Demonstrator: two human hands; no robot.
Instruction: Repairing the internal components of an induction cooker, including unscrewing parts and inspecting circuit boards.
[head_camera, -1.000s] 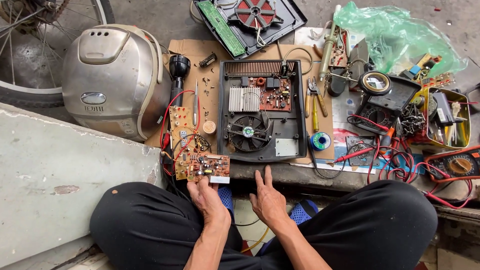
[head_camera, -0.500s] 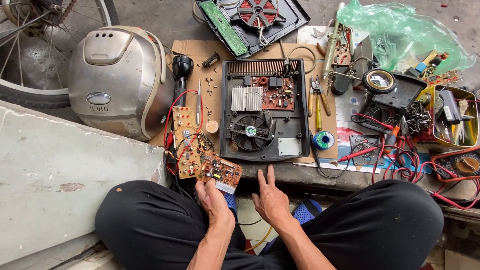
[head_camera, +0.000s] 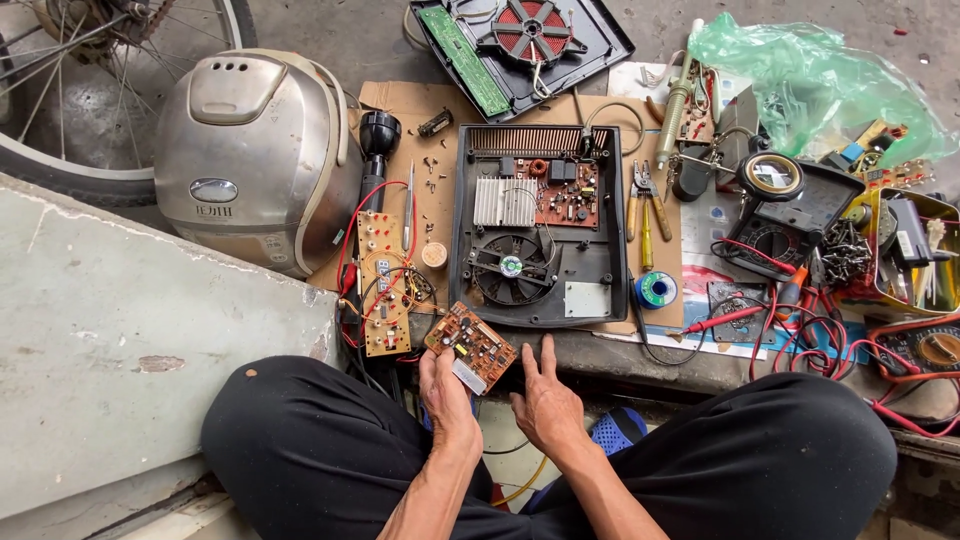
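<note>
At the slab's front edge, left hand (head_camera: 447, 392) — grip pinching a brown circuit board (head_camera: 471, 346) — right hand (head_camera: 545, 403) spread beside it.

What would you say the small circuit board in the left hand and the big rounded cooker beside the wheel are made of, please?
The small circuit board, held by the left hand, looks like brown laminate, matte, studded with components and a white block. The rounded cooker looks like brushed metal, or metal-look plastic: silvery-grey with soft sheen. Which one cannot be told.
</note>
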